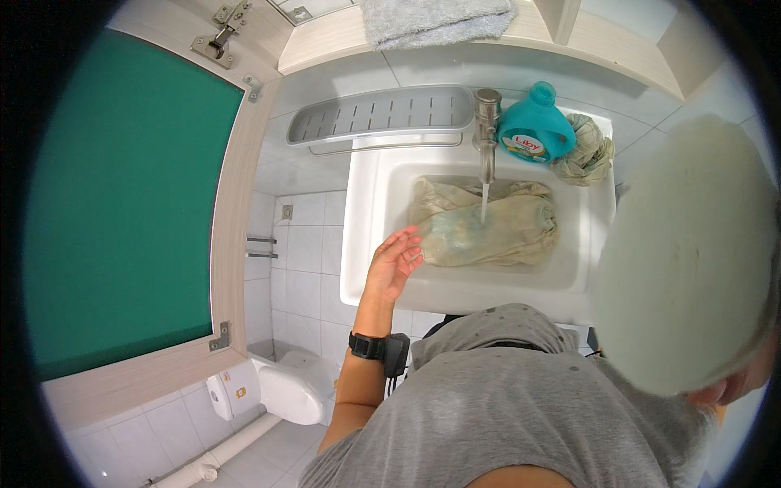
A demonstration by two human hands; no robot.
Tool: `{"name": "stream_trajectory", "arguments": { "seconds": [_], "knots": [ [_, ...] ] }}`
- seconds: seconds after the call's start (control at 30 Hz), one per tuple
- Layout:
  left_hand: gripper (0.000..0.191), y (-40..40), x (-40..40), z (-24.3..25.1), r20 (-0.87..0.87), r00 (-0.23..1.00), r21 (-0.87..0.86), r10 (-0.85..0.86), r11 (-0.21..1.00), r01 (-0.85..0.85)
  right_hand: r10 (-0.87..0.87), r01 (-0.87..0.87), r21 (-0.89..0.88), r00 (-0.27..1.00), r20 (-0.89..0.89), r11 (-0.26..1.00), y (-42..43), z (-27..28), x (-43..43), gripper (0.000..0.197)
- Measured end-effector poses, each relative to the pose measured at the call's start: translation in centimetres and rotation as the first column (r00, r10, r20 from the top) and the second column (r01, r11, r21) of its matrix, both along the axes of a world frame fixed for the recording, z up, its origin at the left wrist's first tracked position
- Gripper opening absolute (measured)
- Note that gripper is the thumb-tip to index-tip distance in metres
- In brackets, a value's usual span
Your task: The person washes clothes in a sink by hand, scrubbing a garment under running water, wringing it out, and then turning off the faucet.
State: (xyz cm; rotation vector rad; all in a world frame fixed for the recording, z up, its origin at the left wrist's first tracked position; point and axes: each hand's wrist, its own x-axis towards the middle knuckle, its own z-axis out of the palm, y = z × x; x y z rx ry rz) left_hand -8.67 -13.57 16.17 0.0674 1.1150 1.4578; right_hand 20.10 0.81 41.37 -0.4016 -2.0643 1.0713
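Note:
Over the near left part of the white sink [366, 244], my left hand [396, 262] is open with curled fingers beside a soaked beige cloth garment [512, 238]. Whether the fingertips touch the cloth is unclear. Water runs from the metal faucet [487, 134] onto the garment, where a bluish-green patch shows. At the far right, my right hand [732, 378] is partly visible at the lower edge of a large-looking, pale green round object [689, 256], blurred and close to the camera; its fingers appear to hold it. A teal Liby detergent bottle [534, 131] stands uncapped behind the basin.
A crumpled beige cloth [586, 152] lies beside the bottle. Left of the faucet is a slotted grey shelf [384, 113]. A grey towel [439, 21] rests on the cabinet ledge above. An open cabinet door with a green panel [134, 201] extends at left, above a toilet [290, 390].

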Motion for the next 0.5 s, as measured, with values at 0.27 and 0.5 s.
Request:
{"name": "stream_trajectory", "arguments": {
  "seconds": [0.27,0.5],
  "knots": [
    [0.021,-0.3,-0.4,0.0,0.006,0.999,-0.013,0.035,0.999,-0.035,0.033,-0.033,-0.017,0.999,0.007,0.999,0.8,-0.7,0.3,0.054],
    [0.021,0.8,0.3,-0.3,0.005,1.0,-0.025,0.012,1.0,-0.012,0.111,-0.112,0.012,0.992,0.054,0.994,2.1,0.7,-0.2,0.054]
  ]
}}
